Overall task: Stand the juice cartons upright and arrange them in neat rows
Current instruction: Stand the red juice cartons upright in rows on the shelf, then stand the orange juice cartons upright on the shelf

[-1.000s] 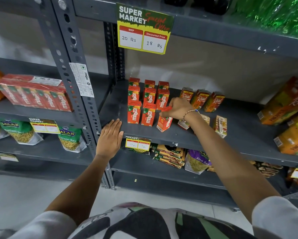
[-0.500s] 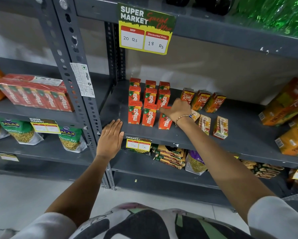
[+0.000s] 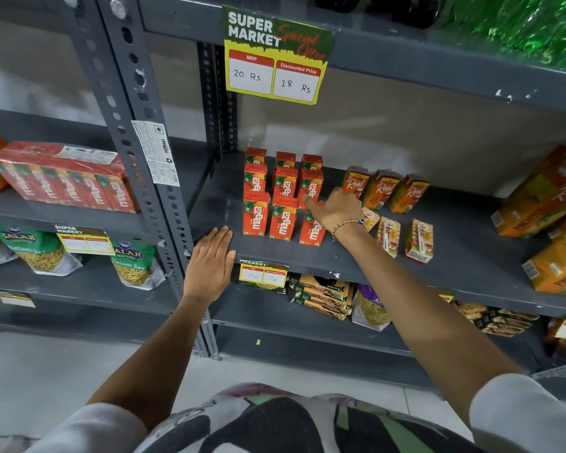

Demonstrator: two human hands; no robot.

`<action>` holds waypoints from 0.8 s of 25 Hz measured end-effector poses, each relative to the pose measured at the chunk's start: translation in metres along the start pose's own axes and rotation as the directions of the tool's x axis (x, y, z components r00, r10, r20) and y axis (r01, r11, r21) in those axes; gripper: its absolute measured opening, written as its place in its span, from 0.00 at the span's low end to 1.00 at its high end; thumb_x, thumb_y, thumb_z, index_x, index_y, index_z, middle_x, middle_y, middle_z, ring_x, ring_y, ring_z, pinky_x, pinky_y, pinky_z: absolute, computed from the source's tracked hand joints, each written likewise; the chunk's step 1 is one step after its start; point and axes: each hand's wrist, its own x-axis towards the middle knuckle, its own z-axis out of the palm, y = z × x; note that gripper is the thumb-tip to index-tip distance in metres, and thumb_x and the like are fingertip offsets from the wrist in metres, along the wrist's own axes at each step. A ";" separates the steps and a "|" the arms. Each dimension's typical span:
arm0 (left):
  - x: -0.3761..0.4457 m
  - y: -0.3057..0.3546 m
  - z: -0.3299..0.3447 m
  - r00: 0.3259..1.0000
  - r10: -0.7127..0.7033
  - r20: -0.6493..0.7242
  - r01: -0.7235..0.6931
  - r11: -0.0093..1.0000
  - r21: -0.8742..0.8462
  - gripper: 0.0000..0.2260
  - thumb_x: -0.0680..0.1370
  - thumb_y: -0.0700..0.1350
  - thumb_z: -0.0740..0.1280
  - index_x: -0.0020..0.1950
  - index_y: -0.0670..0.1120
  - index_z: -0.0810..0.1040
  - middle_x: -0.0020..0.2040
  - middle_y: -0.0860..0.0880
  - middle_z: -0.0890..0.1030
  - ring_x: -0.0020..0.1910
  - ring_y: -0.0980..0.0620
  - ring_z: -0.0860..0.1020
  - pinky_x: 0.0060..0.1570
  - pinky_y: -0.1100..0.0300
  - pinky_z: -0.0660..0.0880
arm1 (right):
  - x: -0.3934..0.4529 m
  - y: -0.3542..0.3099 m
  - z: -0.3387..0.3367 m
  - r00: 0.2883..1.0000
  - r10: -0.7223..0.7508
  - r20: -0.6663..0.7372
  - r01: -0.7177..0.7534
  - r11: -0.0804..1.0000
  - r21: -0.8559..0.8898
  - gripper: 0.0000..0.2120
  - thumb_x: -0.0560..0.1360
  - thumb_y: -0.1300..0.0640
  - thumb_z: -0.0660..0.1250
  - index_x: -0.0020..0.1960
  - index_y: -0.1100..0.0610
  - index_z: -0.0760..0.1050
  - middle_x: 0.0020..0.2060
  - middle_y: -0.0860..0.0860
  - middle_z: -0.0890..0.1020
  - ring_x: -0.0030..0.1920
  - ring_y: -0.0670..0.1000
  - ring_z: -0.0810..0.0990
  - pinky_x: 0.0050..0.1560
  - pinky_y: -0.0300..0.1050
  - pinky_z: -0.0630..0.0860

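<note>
**Right hand on the front-row carton**

The red Maaza cartons (image 3: pixel 283 194) stand upright in three rows on the grey shelf (image 3: pixel 455 253). The right hand (image 3: pixel 335 207) rests over the front-right carton (image 3: pixel 311 228) — whether its fingers grip it, I cannot tell. The left hand (image 3: pixel 209 263) lies flat and open on the shelf edge, holding nothing.
</note>
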 end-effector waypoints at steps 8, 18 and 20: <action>-0.021 0.036 0.016 0.997 0.026 -0.076 -0.033 0.994 -0.105 0.25 0.83 0.52 0.47 0.71 0.39 0.69 0.72 0.43 0.70 0.73 0.46 0.63 0.76 0.51 0.49 | -0.011 0.071 -0.032 0.988 -0.023 -0.153 0.042 0.992 0.118 0.16 0.76 0.50 0.62 0.41 0.62 0.77 0.41 0.60 0.83 0.45 0.60 0.81 0.42 0.45 0.72; 0.005 0.192 0.057 0.930 0.350 0.111 -0.349 0.937 -0.030 0.27 0.83 0.53 0.45 0.73 0.37 0.66 0.74 0.41 0.67 0.74 0.43 0.63 0.74 0.51 0.52 | 0.009 0.239 -0.068 0.974 -0.210 0.082 0.210 0.978 0.010 0.21 0.69 0.70 0.65 0.60 0.55 0.76 0.63 0.56 0.77 0.63 0.58 0.75 0.62 0.52 0.74; 0.013 0.206 0.062 0.965 0.234 0.120 -0.233 0.972 -0.019 0.26 0.82 0.53 0.48 0.73 0.37 0.68 0.72 0.41 0.69 0.73 0.42 0.65 0.73 0.50 0.53 | 0.021 0.255 -0.067 0.885 -0.352 0.305 0.400 0.910 -0.110 0.29 0.69 0.74 0.63 0.66 0.55 0.71 0.71 0.54 0.68 0.71 0.56 0.65 0.71 0.50 0.64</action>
